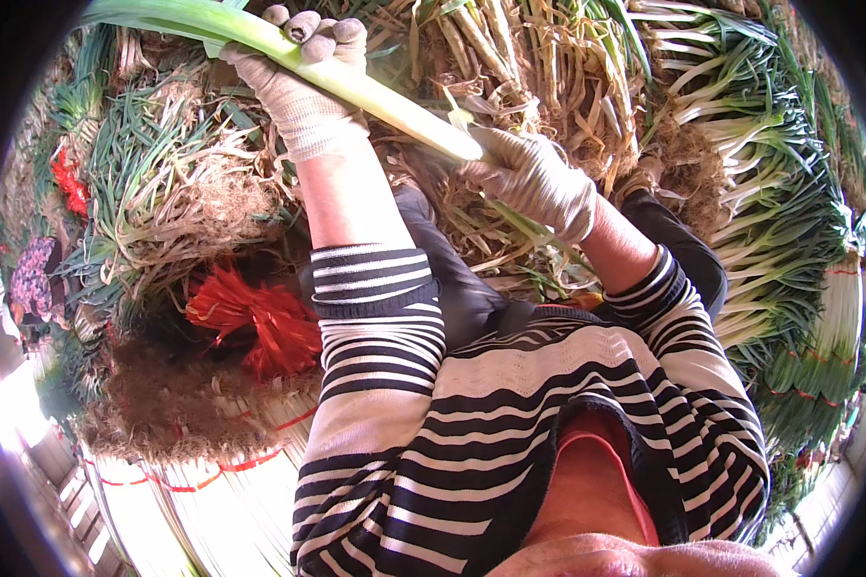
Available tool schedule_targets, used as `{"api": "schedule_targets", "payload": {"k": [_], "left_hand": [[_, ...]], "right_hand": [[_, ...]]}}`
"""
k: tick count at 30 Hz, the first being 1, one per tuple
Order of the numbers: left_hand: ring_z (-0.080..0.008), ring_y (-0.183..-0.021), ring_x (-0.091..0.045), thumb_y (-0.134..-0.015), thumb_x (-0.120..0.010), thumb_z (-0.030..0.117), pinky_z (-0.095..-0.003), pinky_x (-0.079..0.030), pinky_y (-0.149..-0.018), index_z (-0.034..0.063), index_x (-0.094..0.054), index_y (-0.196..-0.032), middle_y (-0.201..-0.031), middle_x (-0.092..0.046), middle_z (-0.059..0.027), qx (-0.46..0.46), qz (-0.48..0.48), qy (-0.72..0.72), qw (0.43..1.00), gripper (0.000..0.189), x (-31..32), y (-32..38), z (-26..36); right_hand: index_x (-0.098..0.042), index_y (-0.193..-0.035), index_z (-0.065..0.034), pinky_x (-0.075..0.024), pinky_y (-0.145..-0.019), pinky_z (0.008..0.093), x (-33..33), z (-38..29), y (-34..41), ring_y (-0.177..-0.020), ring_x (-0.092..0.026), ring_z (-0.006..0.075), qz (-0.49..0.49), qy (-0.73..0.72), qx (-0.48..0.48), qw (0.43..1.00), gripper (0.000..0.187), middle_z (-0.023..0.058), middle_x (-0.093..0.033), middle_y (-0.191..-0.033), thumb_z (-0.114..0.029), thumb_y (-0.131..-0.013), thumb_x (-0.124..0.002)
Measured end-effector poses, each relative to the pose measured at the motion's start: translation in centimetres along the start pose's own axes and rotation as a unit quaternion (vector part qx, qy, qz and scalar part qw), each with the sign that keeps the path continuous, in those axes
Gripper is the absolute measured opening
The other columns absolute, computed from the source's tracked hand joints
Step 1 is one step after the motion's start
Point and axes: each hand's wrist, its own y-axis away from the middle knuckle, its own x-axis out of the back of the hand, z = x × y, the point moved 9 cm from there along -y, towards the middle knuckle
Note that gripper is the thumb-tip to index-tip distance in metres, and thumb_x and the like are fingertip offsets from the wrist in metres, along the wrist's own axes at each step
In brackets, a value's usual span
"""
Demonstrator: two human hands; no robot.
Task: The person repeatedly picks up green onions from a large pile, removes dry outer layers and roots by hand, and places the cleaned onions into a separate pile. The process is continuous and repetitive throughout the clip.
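My left hand [310, 86], in a soiled knit glove, grips the green upper part of a leek [397, 104]. The stalk slants across the top of the view, its leaves running out to the upper left and its white end pointing down to the right. At that white end is my right hand [530, 177], also gloved, with its fingers curled against the base; whether it grips the stalk or only touches it I cannot tell. Beneath and between my hands lie dry leaves and stripped husks [476, 231].
Unpeeled leeks with roots [195, 180] are heaped at the left, above red plastic ties [260, 317]. Tied bundles [202, 498] lie lower left. Loose white-stemmed leeks [758, 202] line the right. Withered stalks [570, 72] stand ahead. Another person [36, 278] is at the far left.
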Motion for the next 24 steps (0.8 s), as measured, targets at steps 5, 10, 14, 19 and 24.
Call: {"api": "schedule_targets", "payload": {"k": [5,10,14,19,24], "left_hand": [[-0.0076,-0.044,-0.049,-0.081,-0.056,0.066,-0.0324,-0.042,-0.07,0.0136,-0.063,-0.077,-0.065,-0.06,0.0043,0.022,-0.04,-0.036,0.998,0.053,-1.9,-0.2,-0.7],[-0.0094,-0.052,-0.053,-0.086,-0.057,0.057,-0.0318,-0.046,-0.063,0.0147,-0.061,-0.088,-0.065,-0.059,0.0043,-0.043,0.017,-0.081,0.996,0.042,-1.5,0.4,-0.6],[-0.0106,-0.054,-0.053,-0.086,-0.059,0.055,-0.0296,-0.047,-0.059,0.0139,-0.061,-0.094,-0.062,-0.056,0.0049,-0.049,0.002,-0.079,0.996,0.041,-1.7,1.1,-1.0],[-0.006,-0.052,-0.05,-0.069,-0.068,0.064,-0.0329,-0.041,-0.072,0.0166,-0.062,-0.076,-0.063,-0.057,0.007,-0.002,-0.108,0.046,0.993,0.048,-2.9,0.8,-0.4],[-0.0077,-0.052,-0.058,-0.066,-0.074,0.057,-0.0294,-0.043,-0.073,0.014,-0.07,-0.078,-0.066,-0.065,0.0039,0.008,-0.122,-0.02,0.992,0.045,-1.9,0.8,3.2]], "right_hand": [[-0.06,-0.119,-0.0001,-0.0534,-0.07,0.0282,-0.4,2.1,-0.4,-0.077,-0.066,0.0129,-0.017,-0.185,-0.012,0.982,0.038,0.0094,-0.067,-0.087,-0.031,-0.098,-0.052],[-0.061,-0.11,0.0003,-0.0506,-0.078,0.0248,0.1,2.9,-0.3,-0.085,-0.061,0.0103,0.024,-0.198,0.005,0.98,0.024,0.0063,-0.066,-0.09,-0.018,-0.097,-0.055],[-0.064,-0.103,-0.0019,-0.0493,-0.068,0.0246,0.5,0.9,-0.4,-0.076,-0.056,0.0092,0.104,0.032,0.143,0.984,0.017,0.0019,-0.061,-0.084,-0.014,-0.094,-0.056],[-0.058,-0.106,0.0008,-0.0505,-0.067,0.0293,2.1,2.8,-1.8,-0.066,-0.057,0.0145,0.122,-0.161,0.133,0.97,0.024,0.0009,-0.058,-0.074,-0.018,-0.091,-0.056],[-0.057,-0.092,-0.0014,-0.0524,-0.075,0.0331,3.6,10.1,0.8,-0.059,-0.05,0.0115,0.091,-0.556,-0.008,0.826,0.024,0.0005,-0.057,-0.069,-0.025,-0.093,-0.054]]}}
